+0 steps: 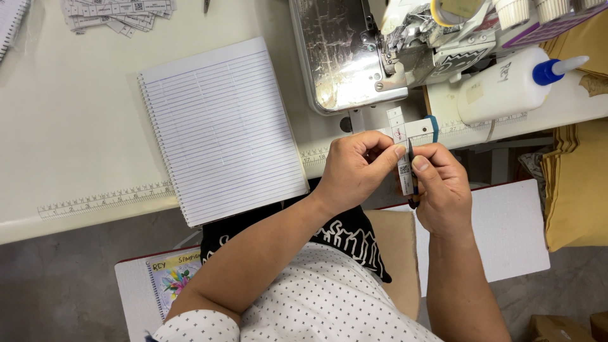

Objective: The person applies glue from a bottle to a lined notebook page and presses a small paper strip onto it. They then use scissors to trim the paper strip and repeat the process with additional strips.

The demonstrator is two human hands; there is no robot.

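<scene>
My left hand [358,170] and my right hand [443,187] meet just below the table's front edge. Together they pinch a narrow white paper label strip [403,152] with small printed marks, which runs up past the fingers toward the sewing machine. My right hand also grips a thin dark pen [413,177], lying along the strip. The lower end of the strip is hidden between my fingers.
An open lined spiral notebook [221,126] lies left of my hands. A metal sewing machine [361,50] stands at the back, a white glue bottle with a blue cap [510,85] to its right. Label slips [117,14] lie far left; measuring tape [104,201] edges the table.
</scene>
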